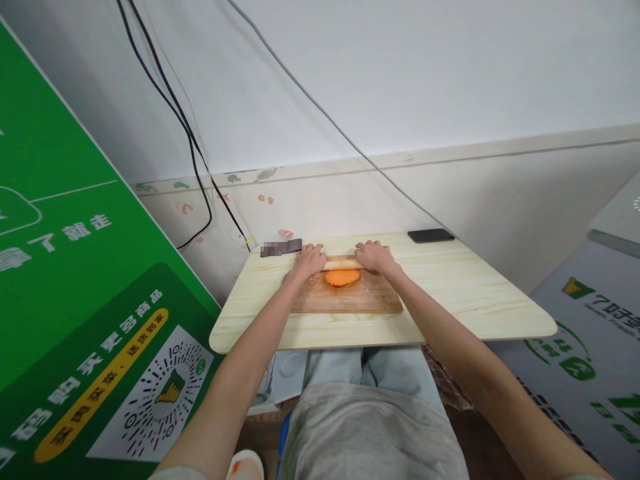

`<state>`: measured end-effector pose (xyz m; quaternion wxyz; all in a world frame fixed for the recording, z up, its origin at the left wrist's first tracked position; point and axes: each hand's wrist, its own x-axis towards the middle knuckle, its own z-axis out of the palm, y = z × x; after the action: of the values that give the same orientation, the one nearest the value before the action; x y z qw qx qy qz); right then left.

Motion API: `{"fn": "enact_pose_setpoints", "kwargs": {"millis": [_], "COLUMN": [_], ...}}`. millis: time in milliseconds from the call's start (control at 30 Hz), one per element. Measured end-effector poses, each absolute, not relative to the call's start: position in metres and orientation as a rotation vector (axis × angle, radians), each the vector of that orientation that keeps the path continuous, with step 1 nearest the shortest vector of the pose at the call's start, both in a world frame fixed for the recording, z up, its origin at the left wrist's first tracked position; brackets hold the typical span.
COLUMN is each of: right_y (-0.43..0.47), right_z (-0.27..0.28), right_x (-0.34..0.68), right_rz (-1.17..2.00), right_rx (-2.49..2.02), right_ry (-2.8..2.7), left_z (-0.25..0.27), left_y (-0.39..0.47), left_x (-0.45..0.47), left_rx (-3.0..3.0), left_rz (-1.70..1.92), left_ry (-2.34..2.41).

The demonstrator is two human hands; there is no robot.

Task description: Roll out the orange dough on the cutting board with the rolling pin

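A light wooden rolling pin [341,265] lies crosswise over a brown wooden board [345,303]. My left hand [310,260] grips its left end, and my right hand [374,256] is curled over the right end. Just on the near side of the pin is a flattened piece of orange dough [343,277], its far edge touching or under the pin; I cannot tell which. Fingers of both hands cover the pin's ends. Pale smears, like flour, mark the board around the dough.
The board rests on a pale wood-grain table [470,293] against a wall. A dark phone [431,235] lies at the back right, another dark flat object [291,247] at the back left. Cables [320,107] hang along the wall. A green printed panel [75,267] stands left, a grey one [585,320] right.
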<state>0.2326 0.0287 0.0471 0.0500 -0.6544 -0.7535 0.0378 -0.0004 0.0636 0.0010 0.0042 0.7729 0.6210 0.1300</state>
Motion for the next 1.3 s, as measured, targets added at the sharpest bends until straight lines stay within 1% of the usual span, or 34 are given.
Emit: {"fn": "enact_pose_setpoints", "kwargs": {"millis": [367,667,933,1300], "right_y": [0.034,0.008,-0.015,-0.051], "right_z": [0.042,0.035,0.031,0.026], "right_x": [0.234,0.232,0.229,0.221], "right_rz": [0.085,-0.169,-0.310,-0.264], "right_rx": [-1.997,-1.896,-1.866,-1.887], "right_ry": [-2.315,-2.260,-2.247,-2.163], "left_z": [-0.003,-0.012,-0.012,-0.003], "left_y": [0.069,0.057,0.043,0.024], "left_x": [-0.001,-0.005,-0.007,-0.003], "left_rx": [2.408,2.427,2.518,2.471], "left_rz": [0.463,0.688,0.664,0.710], "left_ry": [1.912,1.883,1.854,1.855]}}
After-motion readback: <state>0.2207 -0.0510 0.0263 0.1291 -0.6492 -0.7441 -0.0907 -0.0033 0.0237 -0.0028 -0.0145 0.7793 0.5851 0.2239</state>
